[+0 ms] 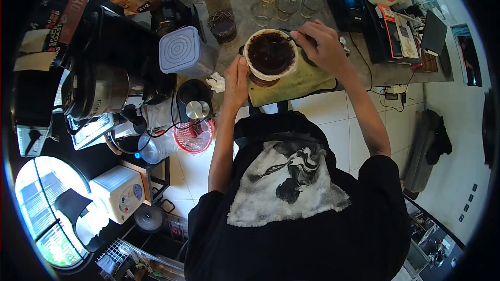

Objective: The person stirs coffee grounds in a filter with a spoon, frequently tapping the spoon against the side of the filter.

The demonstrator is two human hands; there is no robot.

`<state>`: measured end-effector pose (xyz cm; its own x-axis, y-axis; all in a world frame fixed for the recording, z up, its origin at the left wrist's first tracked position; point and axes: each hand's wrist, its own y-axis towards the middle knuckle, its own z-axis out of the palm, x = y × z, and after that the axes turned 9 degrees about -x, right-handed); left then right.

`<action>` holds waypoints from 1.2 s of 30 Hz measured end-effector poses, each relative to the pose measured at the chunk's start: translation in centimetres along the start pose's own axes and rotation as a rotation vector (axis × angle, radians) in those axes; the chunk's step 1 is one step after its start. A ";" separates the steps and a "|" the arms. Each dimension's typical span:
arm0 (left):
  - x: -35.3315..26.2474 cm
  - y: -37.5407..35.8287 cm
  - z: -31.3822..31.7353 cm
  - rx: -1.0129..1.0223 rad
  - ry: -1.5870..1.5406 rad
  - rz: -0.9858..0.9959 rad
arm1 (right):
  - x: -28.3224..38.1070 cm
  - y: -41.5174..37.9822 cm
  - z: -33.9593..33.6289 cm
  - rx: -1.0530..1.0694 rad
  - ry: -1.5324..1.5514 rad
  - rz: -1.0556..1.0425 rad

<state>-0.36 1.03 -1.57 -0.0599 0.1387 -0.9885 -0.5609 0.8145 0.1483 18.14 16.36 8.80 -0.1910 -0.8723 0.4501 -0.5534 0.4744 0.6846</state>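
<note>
A white coffee dripper full of dark wet coffee grounds stands near the counter's front edge, by a yellow-green cloth. My left hand is closed against the dripper's left side, thumb near the rim. Over its right rim, my right hand pinches a small dark utensil that reaches toward the grounds; its far end is hard to make out. What stands under the dripper is mostly hidden. A crumpled white tissue lies left of my left hand.
Several clear glasses stand behind the dripper. A ribbed glass and a lidded plastic container are to its left, beside a black coffee machine. A black scale-like device sits at front left, above a red basket.
</note>
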 end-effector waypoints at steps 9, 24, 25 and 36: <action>0.0 -0.1 0.1 -0.021 0.007 0.001 | -1.1 -1.9 1.5 0.090 0.181 0.545; 0.8 0.0 0.1 -0.021 -0.040 0.020 | -1.4 -1.7 -0.5 -0.101 0.614 0.837; 0.6 0.0 0.1 -0.018 -0.041 0.009 | -1.0 -1.4 -0.8 -0.095 0.575 0.804; 0.3 -0.1 -0.1 -0.009 -0.020 -0.004 | 4.2 0.1 -2.1 -0.035 0.152 0.505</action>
<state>-0.40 0.98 -1.92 -0.0406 0.1468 -0.9883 -0.5688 0.8098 0.1436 18.95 12.97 11.98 -0.3057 -0.5080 0.8053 -0.3946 0.8373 0.3784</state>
